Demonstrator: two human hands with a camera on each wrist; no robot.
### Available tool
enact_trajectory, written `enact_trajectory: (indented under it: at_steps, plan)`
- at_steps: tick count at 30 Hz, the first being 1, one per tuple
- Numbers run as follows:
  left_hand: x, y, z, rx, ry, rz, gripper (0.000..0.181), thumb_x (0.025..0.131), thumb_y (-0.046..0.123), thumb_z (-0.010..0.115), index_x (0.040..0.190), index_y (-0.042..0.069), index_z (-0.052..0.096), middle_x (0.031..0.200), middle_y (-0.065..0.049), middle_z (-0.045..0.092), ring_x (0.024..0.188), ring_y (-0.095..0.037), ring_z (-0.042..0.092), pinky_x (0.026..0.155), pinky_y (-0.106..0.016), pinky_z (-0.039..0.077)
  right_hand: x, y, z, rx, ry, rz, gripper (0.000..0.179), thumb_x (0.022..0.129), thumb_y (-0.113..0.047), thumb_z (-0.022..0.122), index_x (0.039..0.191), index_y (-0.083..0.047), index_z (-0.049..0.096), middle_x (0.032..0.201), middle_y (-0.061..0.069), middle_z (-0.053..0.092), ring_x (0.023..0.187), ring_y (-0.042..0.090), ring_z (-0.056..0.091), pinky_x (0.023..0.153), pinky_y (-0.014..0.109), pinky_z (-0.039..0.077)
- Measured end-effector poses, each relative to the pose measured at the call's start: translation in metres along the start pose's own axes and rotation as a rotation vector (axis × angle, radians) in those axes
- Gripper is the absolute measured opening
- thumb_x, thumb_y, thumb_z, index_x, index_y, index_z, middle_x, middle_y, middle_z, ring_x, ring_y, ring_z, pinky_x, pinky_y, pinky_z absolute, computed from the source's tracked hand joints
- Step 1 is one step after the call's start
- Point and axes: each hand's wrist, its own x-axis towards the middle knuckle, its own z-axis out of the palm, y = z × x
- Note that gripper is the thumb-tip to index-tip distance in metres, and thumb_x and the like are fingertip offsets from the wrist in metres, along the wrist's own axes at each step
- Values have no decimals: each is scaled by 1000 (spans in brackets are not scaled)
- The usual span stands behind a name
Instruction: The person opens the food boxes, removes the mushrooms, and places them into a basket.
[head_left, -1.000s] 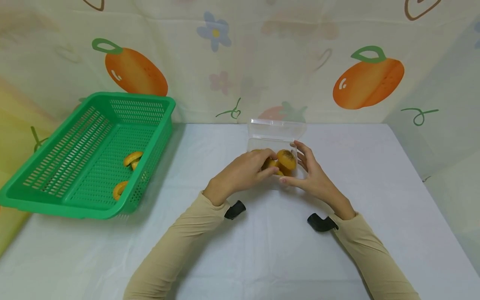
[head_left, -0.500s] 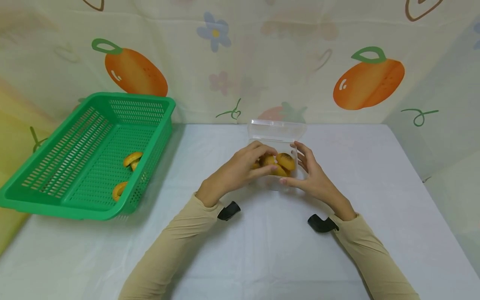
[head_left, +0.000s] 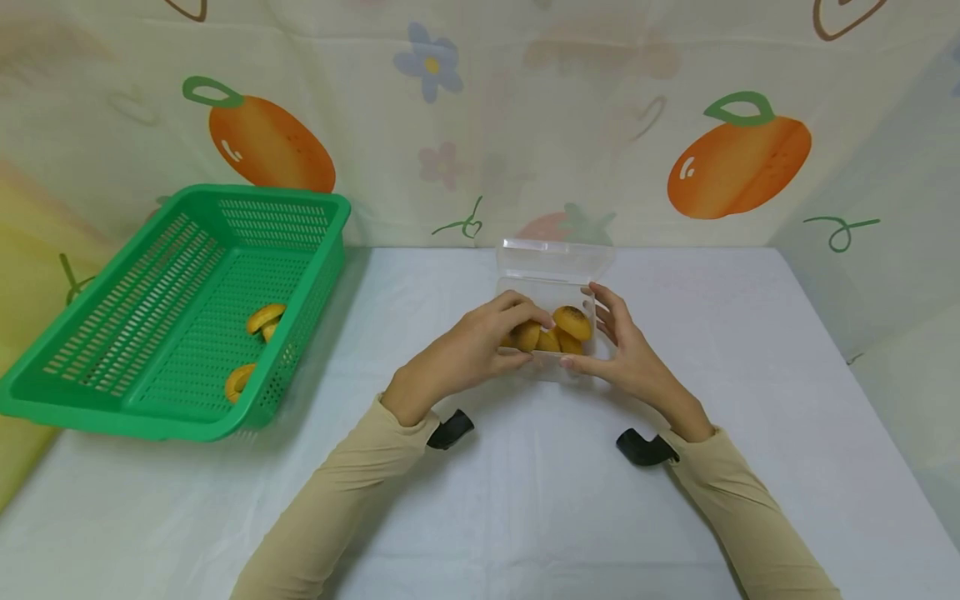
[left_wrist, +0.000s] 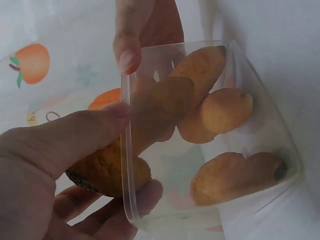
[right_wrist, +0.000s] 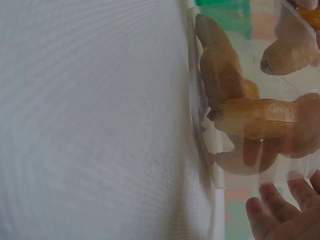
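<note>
Near the table's far edge stands a clear plastic box [head_left: 543,292] with its hinged lid [head_left: 555,260] raised at the back. Several yellow-brown mushrooms [head_left: 572,322] lie inside, their stems showing through the walls in both wrist views. My left hand [head_left: 472,342] reaches over the box's left side. Between its thumb and fingers is a mushroom [left_wrist: 102,172] with a dark-speckled cap, at the open top of the box. My right hand [head_left: 630,354] grips the box at its right front corner, thumb at the front rim and fingers along the right side.
A green plastic basket [head_left: 157,421] stands on the left, with two mushrooms, one mushroom [head_left: 266,320] above the other mushroom [head_left: 238,382], by its right wall. A white cloth [head_left: 555,500] covers the table. Behind hangs a fruit-print curtain [head_left: 495,125].
My left hand has drawn back to the left across the box, uncovering more mushrooms in the middle. The right-hand mushroom's cap has shifted slightly. My right hand has stayed on the box.
</note>
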Motion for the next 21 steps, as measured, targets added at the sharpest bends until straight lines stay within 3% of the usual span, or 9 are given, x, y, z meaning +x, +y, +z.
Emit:
enact_trajectory:
  at_steps: [3,21]
  plan:
    - [-3,-1,1,4,24,1,35,87,5,75,118,8,61,120,-6,57,101,-16,61,88,-24,55,0,1,1,1,0,-5,104,83,-18,80,159,-16,8,165,5,17,153,35,17,123,54,19]
    - [-19,-1,-11,-34,190,-10,33,86,6,76,112,5,56,115,-6,63,92,-13,58,82,-24,52,1,0,0,-18,8,-3,105,82,-19,81,159,-15,9,164,4,19,153,34,18,123,53,19]
